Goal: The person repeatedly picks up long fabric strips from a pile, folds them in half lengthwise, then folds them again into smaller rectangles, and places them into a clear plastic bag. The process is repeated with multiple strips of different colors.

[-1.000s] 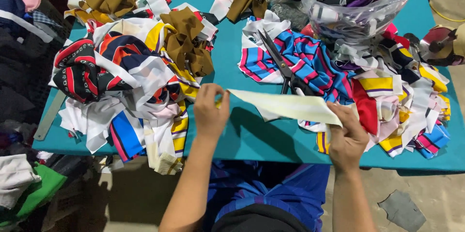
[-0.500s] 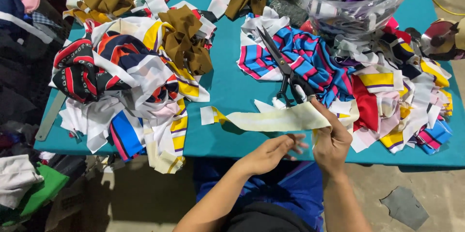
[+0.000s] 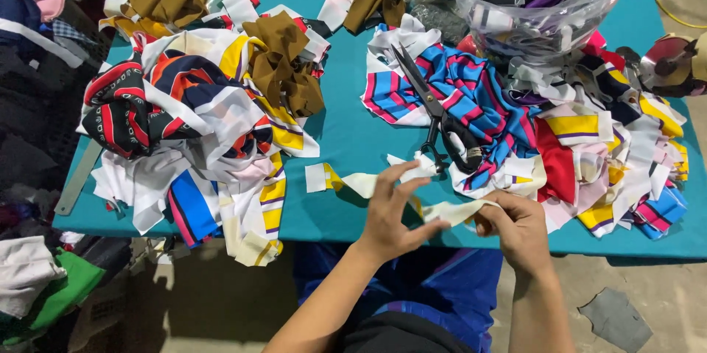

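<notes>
I have my 2 hands bunching a pale cream fabric strip point(image 3: 451, 211) at the table's point(image 3: 353, 139) 6 o'clock edge, left hand point(image 3: 394, 209) pinching it, right hand point(image 3: 519, 228) clamped on its end, scissors point(image 3: 434, 113) at 12 o'clock, so next I judge needs steady tension.

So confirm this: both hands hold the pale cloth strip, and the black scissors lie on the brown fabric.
Not quite. In the head view the scissors lie on the blue, pink and white striped fabric, not brown. Both hands, left and right, do hold the pale cloth strip.
</notes>
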